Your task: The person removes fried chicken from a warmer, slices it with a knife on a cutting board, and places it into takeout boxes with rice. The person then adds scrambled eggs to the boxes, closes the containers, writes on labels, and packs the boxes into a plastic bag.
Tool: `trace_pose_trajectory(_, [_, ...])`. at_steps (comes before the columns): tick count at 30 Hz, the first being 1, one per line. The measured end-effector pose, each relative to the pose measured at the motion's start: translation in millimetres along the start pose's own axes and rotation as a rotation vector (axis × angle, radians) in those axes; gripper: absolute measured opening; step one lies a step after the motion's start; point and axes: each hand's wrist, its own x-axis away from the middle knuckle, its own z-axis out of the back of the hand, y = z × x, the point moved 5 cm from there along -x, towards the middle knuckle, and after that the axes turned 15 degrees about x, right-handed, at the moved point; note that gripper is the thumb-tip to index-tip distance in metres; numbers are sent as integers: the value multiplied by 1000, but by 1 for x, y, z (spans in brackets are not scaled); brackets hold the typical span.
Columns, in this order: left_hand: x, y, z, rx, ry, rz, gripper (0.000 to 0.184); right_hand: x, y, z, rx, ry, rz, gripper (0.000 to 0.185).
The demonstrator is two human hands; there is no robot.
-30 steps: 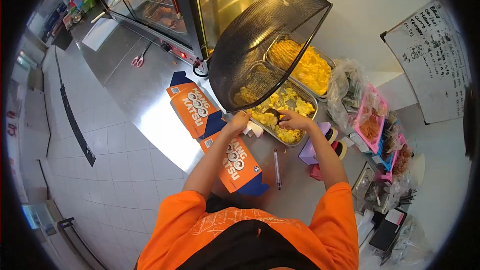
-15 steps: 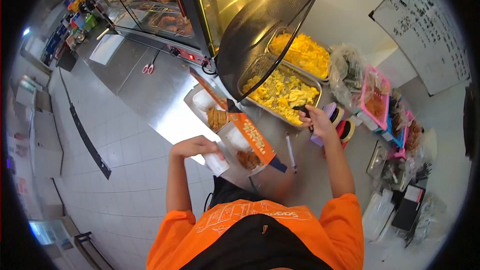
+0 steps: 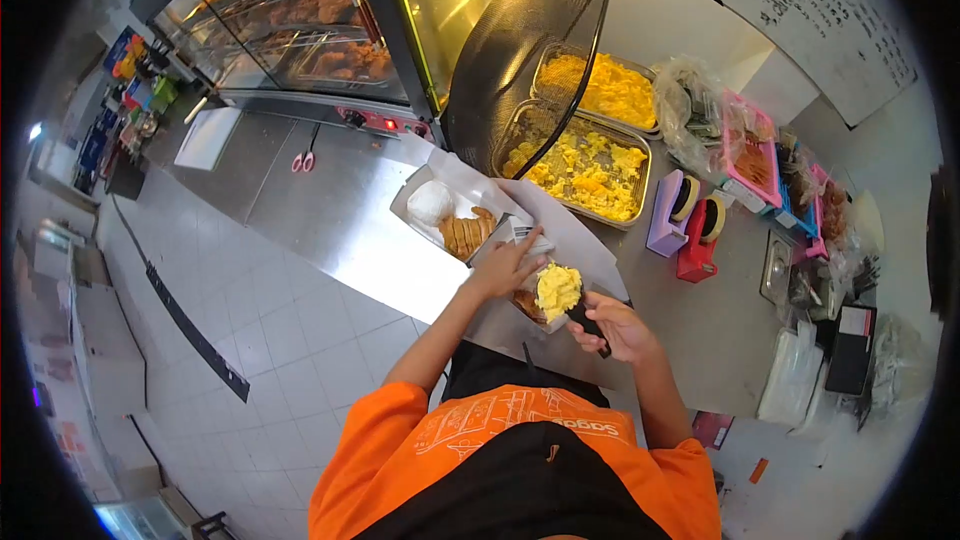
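My right hand [image 3: 622,328] grips the black handle of a spoon [image 3: 588,322]. A heap of scrambled egg [image 3: 558,290] sits on the spoon, over the nearer food box. My left hand [image 3: 505,265] lies over that box with its fingers spread, touching a small white carton piece [image 3: 518,232]. The farther open box holds a mound of rice [image 3: 430,202] and sliced fried cutlet [image 3: 467,233]. Raised box lids [image 3: 570,225] show their pale inner sides. Some fried meat [image 3: 529,306] shows under the egg; my left hand hides much of the nearer box.
Two metal trays of egg [image 3: 590,175] [image 3: 610,90] stand behind, partly under a black mesh cover [image 3: 520,50]. Purple [image 3: 667,215] and red [image 3: 698,248] tape dispensers stand right. A heated display case [image 3: 300,30], scissors [image 3: 304,161] and pink basket [image 3: 750,155] are around.
The box lids have swung open toward the trays. My right hand has brought the spoon with egg from the tray to the nearer box, and my left hand has moved onto that box.
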Motion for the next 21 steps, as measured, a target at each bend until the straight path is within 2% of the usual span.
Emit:
trace_pose_trajectory(1, [5, -2, -4, -69, 35, 15, 50, -6, 7, 15, 10, 87, 17, 32])
trace_pose_trajectory(2, [10, 1, -2, -149, 176, -90, 49, -10, 15, 29, 17, 175, 33, 31])
trace_pose_trajectory(5, [12, -8, -2, -223, 282, 100, 43, -18, 15, 50, 57, 331, 134, 34])
trace_pose_trajectory(8, [16, -7, 1, -144, 375, 51, 41, -32, 11, 51, 176, 431, 223, 39])
trace_pose_trajectory(11, [43, 8, 19, -66, 522, -85, 39, -60, 20, 49, 665, 739, 361, 45])
trace_pose_trajectory(12, [56, 11, 25, -41, 580, -146, 39, -74, 27, 60, 1067, 886, 553, 51])
trace_pose_trajectory(13, [67, 8, 30, -45, 627, -123, 38, -79, 23, 49, 1380, 1034, 508, 58])
trace_pose_trajectory(15, [90, 3, 39, -51, 721, -68, 38, -96, 20, 36, 1691, 1002, 343, 62])
trace_pose_trajectory(17, [104, -4, 48, 68, 762, 39, 36, -107, 25, 36, 1834, 1085, 440, 63])
trace_pose_trajectory(18, [108, -2, 54, 61, 818, 7, 36, -110, 25, 35, 1908, 1124, 492, 63])
trace_pose_trajectory(21, [109, 5, 69, 32, 886, -39, 36, -110, 29, 41, 1788, 1160, 506, 62])
